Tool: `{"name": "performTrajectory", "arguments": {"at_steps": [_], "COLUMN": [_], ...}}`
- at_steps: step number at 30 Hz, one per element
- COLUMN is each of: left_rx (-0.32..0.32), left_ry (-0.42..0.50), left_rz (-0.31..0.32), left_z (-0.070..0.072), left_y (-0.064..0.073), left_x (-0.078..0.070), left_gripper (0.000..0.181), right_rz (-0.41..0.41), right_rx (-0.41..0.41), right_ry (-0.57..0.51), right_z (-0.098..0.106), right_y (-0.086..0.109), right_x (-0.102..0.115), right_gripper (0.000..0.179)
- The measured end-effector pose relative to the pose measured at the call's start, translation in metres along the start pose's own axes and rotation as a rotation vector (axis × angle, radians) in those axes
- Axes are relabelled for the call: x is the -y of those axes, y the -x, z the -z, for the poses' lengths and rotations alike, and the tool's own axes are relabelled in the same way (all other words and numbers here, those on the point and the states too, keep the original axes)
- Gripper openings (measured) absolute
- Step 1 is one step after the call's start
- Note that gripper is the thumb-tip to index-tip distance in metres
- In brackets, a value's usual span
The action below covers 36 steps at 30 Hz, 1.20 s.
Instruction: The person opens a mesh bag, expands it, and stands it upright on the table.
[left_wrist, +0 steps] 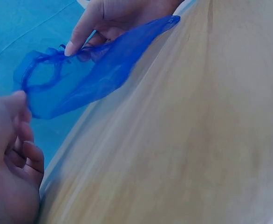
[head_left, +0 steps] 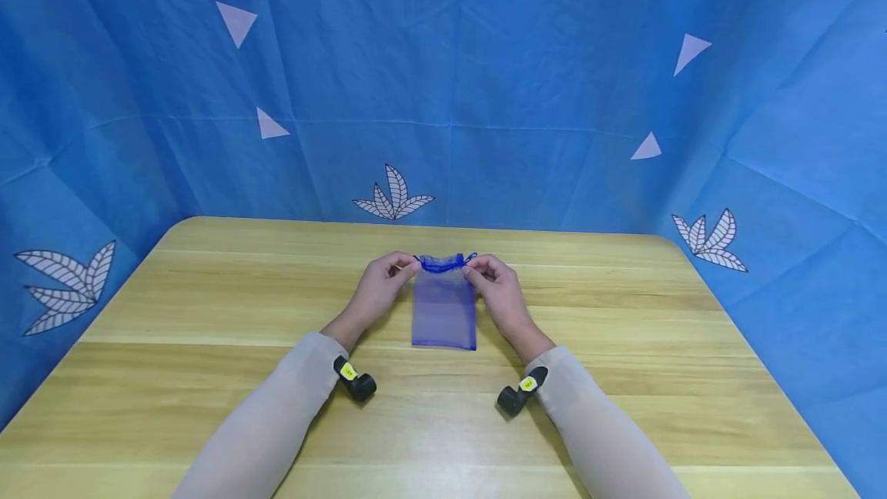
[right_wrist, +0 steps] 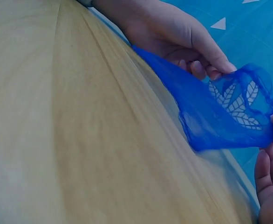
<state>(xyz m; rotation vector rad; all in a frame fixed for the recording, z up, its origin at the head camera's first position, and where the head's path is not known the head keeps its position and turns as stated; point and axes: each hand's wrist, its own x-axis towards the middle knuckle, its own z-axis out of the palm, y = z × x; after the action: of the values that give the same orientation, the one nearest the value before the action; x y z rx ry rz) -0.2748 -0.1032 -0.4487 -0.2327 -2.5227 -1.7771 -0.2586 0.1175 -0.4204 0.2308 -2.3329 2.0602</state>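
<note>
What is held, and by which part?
A rectangular, sheer blue fabric pouch, pinched at both sides near its gathered top by the left hand and right hand.

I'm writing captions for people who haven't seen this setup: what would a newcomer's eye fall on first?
Probably the sheer blue drawstring pouch, pinched near its gathered top between the left hand and right hand, over the wooden table. Next, likely the bright blue curtain around the table's back and sides, printed with white leaves and pale triangles.
</note>
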Motion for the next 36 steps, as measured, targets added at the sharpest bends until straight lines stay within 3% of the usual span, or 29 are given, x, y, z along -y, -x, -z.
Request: {"name": "performTrajectory", "arguments": {"at_steps": [6, 16, 22, 27, 36], "left_rx": [0.003, 0.024, 0.059, 0.03, -0.077], "left_ry": [-0.009, 0.097, 0.05, 0.049, 0.081], "left_rz": [-0.005, 0.027, 0.045, 0.026, -0.006], "left_z": [0.0, 0.0, -0.001, -0.001, 0.003], "left_y": [0.001, 0.001, -0.001, -0.001, -0.002], "left_x": [-0.001, 0.0, 0.002, 0.002, 0.001], "left_gripper": [0.021, 0.03, 0.034, 0.029, 0.034], "right_rz": [-0.012, 0.061, 0.025, 0.02, 0.028], "right_rx": [-0.018, -0.083, -0.068, -0.047, -0.03], "right_ry": [-0.025, -0.032, -0.016, -0.001, -0.025], "right_z": [0.003, -0.001, 0.0, -0.001, 0.001], "right_y": [-0.012, -0.011, -0.011, -0.01, -0.011], "right_x": [-0.026, -0.026, -0.027, -0.025, -0.027], "right_gripper": [0.016, 0.016, 0.016, 0.014, 0.018]}}
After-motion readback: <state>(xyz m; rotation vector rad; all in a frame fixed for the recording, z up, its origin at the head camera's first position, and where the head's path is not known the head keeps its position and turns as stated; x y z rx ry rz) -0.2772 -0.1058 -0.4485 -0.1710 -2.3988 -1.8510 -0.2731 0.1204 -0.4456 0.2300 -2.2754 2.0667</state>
